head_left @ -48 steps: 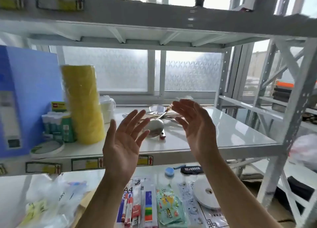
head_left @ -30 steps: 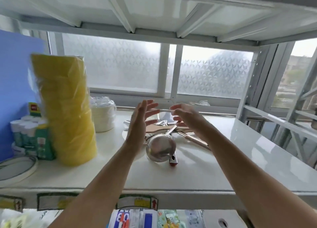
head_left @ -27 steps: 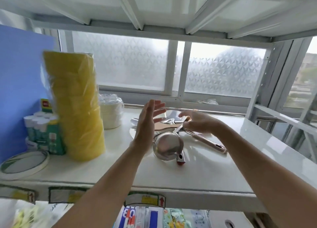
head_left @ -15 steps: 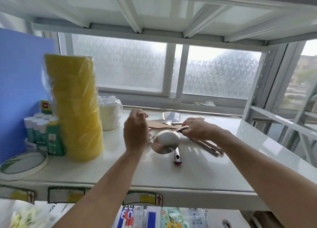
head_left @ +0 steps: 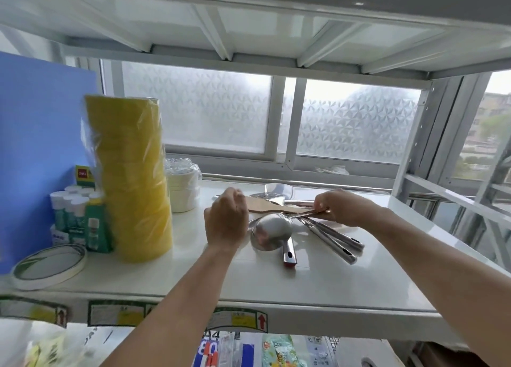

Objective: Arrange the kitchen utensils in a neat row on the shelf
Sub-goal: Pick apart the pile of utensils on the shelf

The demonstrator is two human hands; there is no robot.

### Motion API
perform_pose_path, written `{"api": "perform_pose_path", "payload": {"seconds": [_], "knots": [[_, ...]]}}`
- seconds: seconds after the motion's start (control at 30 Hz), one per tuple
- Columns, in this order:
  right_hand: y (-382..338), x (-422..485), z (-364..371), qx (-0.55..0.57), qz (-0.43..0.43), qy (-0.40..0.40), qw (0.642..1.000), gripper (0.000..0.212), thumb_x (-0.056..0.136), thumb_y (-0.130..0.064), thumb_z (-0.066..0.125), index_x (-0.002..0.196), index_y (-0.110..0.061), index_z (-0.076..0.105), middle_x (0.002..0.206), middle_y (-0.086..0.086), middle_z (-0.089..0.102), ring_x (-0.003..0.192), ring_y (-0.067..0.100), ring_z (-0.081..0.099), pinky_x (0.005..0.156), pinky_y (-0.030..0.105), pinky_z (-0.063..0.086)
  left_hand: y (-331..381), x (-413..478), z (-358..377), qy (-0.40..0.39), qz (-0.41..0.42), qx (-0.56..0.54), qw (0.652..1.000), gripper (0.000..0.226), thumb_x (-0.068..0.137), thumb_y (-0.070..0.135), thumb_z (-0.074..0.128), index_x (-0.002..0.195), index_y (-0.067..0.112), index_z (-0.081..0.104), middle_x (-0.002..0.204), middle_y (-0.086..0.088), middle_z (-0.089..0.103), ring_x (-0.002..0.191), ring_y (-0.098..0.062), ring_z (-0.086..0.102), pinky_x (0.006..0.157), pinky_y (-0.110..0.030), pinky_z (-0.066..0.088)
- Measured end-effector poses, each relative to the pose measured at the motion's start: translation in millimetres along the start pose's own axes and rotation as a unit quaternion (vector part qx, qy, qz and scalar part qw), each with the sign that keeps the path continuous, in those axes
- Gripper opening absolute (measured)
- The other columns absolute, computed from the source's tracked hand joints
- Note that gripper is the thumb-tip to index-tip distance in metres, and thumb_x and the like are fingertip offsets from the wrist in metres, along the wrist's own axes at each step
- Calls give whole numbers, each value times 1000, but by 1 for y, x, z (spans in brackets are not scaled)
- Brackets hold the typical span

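A loose pile of kitchen utensils lies mid-shelf on the white shelf. It holds a steel ladle, a wooden spatula, a slotted steel turner, two steel handles and a red-tipped handle. My left hand is curled at the pile's left end, back toward me, and its palm is hidden. My right hand is closed over the thin ladle handle and the wooden spatula's handle at the pile's right side.
A tall yellow wrapped stack stands left of the utensils, with white tape rolls behind it. Green glue sticks, a flat tape ring and a blue board fill the far left. Frosted windows close the back.
Both hands came in from open and raised to closed on the pile's two ends. The ladle and the loose handles have shifted a little on the shelf.
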State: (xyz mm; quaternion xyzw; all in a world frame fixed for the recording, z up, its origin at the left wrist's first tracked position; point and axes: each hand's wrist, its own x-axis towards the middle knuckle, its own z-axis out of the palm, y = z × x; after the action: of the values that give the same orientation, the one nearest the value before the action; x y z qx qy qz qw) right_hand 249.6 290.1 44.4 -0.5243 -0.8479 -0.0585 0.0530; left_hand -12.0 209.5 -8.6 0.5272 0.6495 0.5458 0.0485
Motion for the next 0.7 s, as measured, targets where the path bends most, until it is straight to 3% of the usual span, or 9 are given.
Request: {"api": "perform_pose_path", "payload": {"seconds": [0.1,0.23,0.33,0.43,0.5,0.6,0.7], "knots": [[6,-6,-8,-24,-63,65,996,17,86,-44,69,97,-31,71,91,-9,71,83,18,67,75,33,53,3,-9,-2,-37,-16,11,999,30,98,12,43,123,8,60,118,-13,66,99,-38,66,81,-44,51],[12,-17,-25,-27,-138,116,983,13,77,-19,73,84,-30,72,75,-13,65,69,5,62,67,30,54,1,1,-1,-29,-80,5,996,34,103,20,35,129,10,56,132,-10,61,117,-38,59,96,-45,45],[8,-27,-42,-10,-136,158,978,9,81,-33,78,76,-28,72,66,-13,61,63,1,59,61,25,50,0,4,-3,-14,-102,-35,994,38,104,23,35,133,6,53,139,-13,57,121,-39,57,98,-45,42],[17,-37,-54,22,-75,188,979,35,82,-55,71,67,-24,64,59,-10,58,58,3,54,59,26,47,-3,7,-4,-9,-102,-64,993,48,106,38,26,132,10,56,129,-12,64,118,-37,58,98,-45,44],[27,-41,-54,52,-25,194,979,43,85,-56,66,62,-20,63,53,-3,57,51,10,53,56,27,45,-5,9,-4,5,-80,-93,992,55,103,46,21,125,14,60,119,-9,71,114,-35,60,94,-42,44],[43,-45,-39,192,79,155,966,29,89,-39,70,74,-14,68,52,2,60,36,9,49,42,22,40,-3,5,-2,-32,-2,-57,998,53,101,46,25,118,17,65,112,-8,73,108,-32,64,93,-44,49],[62,-51,-16,307,194,104,926,11,88,-12,72,95,-6,65,61,10,59,44,16,51,42,25,41,-4,-2,6,-101,80,18,991,49,102,45,29,120,21,67,112,-9,73,107,-32,66,92,-43,51]]}}
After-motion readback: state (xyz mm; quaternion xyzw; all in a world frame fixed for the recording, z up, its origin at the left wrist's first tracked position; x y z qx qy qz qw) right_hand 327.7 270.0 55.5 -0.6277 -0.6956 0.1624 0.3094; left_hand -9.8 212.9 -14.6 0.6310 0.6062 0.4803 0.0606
